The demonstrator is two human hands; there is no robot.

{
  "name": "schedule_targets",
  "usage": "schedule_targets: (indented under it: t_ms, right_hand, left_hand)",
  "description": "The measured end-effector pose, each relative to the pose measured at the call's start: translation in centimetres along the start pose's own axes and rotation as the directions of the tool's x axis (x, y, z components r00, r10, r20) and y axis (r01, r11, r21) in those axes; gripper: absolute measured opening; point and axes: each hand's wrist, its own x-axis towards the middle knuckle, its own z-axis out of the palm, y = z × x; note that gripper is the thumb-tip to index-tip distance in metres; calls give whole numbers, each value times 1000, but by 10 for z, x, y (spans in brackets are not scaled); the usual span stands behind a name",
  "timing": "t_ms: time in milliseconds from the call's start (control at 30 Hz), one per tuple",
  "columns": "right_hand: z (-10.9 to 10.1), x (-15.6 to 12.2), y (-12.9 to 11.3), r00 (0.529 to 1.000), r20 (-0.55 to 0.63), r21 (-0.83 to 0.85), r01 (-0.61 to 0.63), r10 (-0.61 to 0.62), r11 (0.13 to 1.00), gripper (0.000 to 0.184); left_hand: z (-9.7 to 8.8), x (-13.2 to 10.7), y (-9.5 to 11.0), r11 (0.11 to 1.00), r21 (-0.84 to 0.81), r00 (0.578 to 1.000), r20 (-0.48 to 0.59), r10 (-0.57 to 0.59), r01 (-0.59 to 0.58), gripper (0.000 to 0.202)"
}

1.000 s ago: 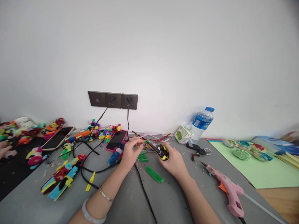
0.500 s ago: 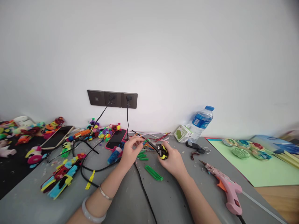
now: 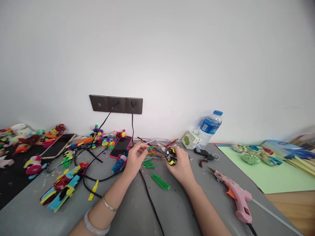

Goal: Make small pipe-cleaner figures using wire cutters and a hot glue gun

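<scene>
My right hand (image 3: 181, 165) is wrapped around the black and yellow handles of scissors (image 3: 167, 152). Their silver blades are parted and point left, towards my left hand (image 3: 136, 157). Between its thumb and fingertips, my left hand pinches a small green pipe cleaner (image 3: 150, 148), mostly hidden by the fingers. Just below the blade tips lie several short cut green pieces (image 3: 148, 163). Nearer to me, between my forearms, rests a folded bundle of green pipe cleaner (image 3: 160, 181).
A pink glue gun (image 3: 233, 193) lies at right, near keys (image 3: 206, 154), a water bottle (image 3: 210, 127) and a small box (image 3: 190, 140). Black cables (image 3: 150, 196) cross the table. Fuzzy figures (image 3: 61, 188) and two phones (image 3: 59, 146) are at left.
The scissor blades have gone from nearly closed to spread apart. My left fingers stay pinched on the green piece, now slightly off the blades. The whole view has shifted a little.
</scene>
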Motion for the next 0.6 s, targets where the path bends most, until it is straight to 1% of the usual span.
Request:
schedule_targets:
  t_ms: [67, 133, 233, 333, 400, 467, 600]
  right_hand:
    - [-1, 1, 3, 996, -65, 25, -59, 61, 998, 34]
    - [-3, 3, 7, 982, -135, 69, -121, 130, 990, 34]
    - [-5, 5, 12, 955, -192, 155, -199, 227, 968, 31]
    - [-6, 7, 15, 932, -199, 225, -257, 302, 940, 29]
    - [-6, 7, 15, 923, -199, 254, -275, 328, 927, 29]
    - [-6, 8, 15, 920, -198, 263, -283, 338, 922, 28]
    - [-5, 8, 14, 927, -178, 244, -282, 329, 928, 29]
  left_hand:
    - [-1, 1, -2, 1000, -7, 1000, -18, -17, 17, 13]
    - [-3, 2, -4, 999, 0, 999, -25, -35, 35, 13]
    - [-4, 2, -5, 997, 67, 999, 15, -39, 38, 12]
    - [-4, 3, -6, 991, 134, 998, 53, -27, 19, 11]
    - [-4, 2, -7, 988, 154, 998, 62, -17, 7, 12]
    - [-4, 2, -8, 986, 166, 998, 66, -3, -8, 13]
    - [-6, 2, -9, 974, 221, 996, 88, 31, -50, 13]
